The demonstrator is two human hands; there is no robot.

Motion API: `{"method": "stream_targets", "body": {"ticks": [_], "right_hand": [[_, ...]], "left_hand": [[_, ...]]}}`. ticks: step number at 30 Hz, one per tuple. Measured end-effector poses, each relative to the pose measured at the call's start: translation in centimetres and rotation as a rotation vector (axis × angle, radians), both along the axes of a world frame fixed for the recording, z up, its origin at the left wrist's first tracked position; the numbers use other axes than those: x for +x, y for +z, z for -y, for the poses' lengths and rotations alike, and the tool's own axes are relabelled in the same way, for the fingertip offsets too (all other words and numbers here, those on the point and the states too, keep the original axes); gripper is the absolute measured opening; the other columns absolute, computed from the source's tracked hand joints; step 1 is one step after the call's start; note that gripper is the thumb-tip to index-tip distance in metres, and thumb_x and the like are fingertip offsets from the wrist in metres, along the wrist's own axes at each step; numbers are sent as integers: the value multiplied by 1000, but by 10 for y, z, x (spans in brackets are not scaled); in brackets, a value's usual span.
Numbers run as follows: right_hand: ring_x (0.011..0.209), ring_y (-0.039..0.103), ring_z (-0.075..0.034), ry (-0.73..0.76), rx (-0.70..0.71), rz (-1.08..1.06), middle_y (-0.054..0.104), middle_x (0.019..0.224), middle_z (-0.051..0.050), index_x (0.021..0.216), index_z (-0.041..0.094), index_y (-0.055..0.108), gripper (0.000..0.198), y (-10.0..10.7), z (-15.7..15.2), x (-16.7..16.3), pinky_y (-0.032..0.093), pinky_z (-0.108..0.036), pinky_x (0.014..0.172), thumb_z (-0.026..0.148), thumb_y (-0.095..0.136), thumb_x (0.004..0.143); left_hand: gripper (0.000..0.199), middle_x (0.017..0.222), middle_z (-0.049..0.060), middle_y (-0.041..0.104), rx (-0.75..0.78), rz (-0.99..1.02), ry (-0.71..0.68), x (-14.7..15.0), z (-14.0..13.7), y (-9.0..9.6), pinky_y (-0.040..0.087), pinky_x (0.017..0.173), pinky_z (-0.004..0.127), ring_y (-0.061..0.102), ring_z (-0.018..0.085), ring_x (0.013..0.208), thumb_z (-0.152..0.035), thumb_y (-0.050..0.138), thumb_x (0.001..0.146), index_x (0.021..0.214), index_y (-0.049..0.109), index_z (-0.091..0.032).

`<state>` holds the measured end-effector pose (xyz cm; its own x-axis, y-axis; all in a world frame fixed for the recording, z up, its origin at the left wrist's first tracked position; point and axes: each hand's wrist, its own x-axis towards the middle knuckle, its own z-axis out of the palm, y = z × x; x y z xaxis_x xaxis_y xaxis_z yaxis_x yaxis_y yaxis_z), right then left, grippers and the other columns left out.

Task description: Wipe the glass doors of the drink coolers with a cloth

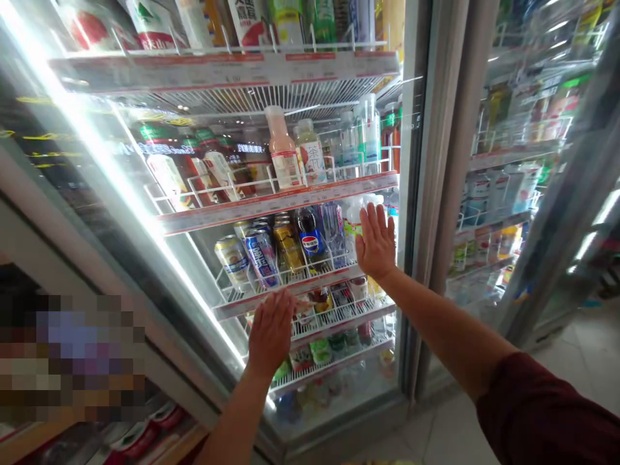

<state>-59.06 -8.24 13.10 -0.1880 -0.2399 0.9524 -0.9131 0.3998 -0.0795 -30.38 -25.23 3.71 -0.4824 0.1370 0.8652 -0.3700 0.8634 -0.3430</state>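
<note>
A glass door (334, 400) stands between me and the lit drinks fridge; signs and lights reflect in it. My right hand (376, 242) is raised with its palm toward the glass and fingers stretched out, in front of bottles at the right end of a middle shelf. Lower and to the left, my left hand (274, 326) also faces the glass, its fingers extended and close together. Both are bare of any object; whether they touch the pane I cannot tell. Near them behind the glass are cans (261, 255) and a Pepsi bottle (310, 236).
Upper shelves hold a pink drink bottle (283, 152), a tea bottle (311, 155) and cartons. A metal door frame (438, 194) runs down the right side, with another drinks fridge (504, 187) beyond. At lower left is a shelf with red packages (135, 439). Pale floor tiles (557, 368) show at right.
</note>
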Motion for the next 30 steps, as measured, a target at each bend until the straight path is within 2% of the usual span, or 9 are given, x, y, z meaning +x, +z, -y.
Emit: {"method": "stream_targets", "body": {"ticks": [8,10,14,16,18,21,24,26,30], "right_hand": [[169,24,-33,5,-10,5,33,180,-8,177,27,4,71,-1,0,0,20,-67,137,32,29,111],[169,24,-33,14,-11,2,33,180,-8,177,27,4,71,-1,0,0,20,-67,137,32,29,111],[170,24,-32,-7,-15,-18,35,179,-8,177,26,3,71,-1,0,0,22,-65,138,31,28,111],[170,23,-31,-28,-8,-17,35,179,-8,177,27,1,71,0,1,1,22,-65,138,31,27,111],[170,23,-30,-56,3,-16,35,180,-7,177,28,0,70,0,1,1,22,-63,138,31,25,111],[170,22,-29,-76,20,-14,34,180,-7,176,27,-4,71,1,0,1,21,-62,139,30,24,111],[171,21,-29,-65,37,4,33,180,-6,176,27,-7,72,2,0,1,19,-62,139,31,24,111],[171,21,-28,-72,38,10,34,180,-6,176,27,-7,71,2,0,2,19,-61,139,31,23,111],[170,23,-27,-96,48,3,38,178,-5,176,27,-4,70,3,-1,3,21,-59,140,30,22,111]], "left_hand": [[70,180,18,19,250,-397,186,44,43,112,18,135,71,13,43,168,-27,42,107,173,25,-14],[69,179,19,22,217,-350,182,35,34,99,18,135,71,13,41,168,-26,43,108,173,25,-14],[60,165,15,51,27,-97,50,1,5,34,26,137,55,27,29,166,-17,49,105,165,46,-21],[54,157,12,61,-17,-10,-2,-6,0,27,27,137,49,33,26,164,-17,51,105,158,56,-23],[52,160,16,57,31,-47,17,-2,3,54,27,136,58,31,32,165,-23,51,106,158,55,-17],[63,176,23,27,217,-301,147,14,16,129,21,128,80,16,47,165,-35,36,111,168,34,-7],[68,182,16,6,294,-369,175,19,25,172,13,128,81,7,50,165,-42,28,111,173,19,-13],[70,182,13,10,275,-384,144,11,21,155,11,134,74,8,46,167,-40,33,110,174,19,-17],[75,177,21,25,207,-186,17,-17,-7,47,13,135,72,7,38,168,-27,49,105,175,22,-18]]}}
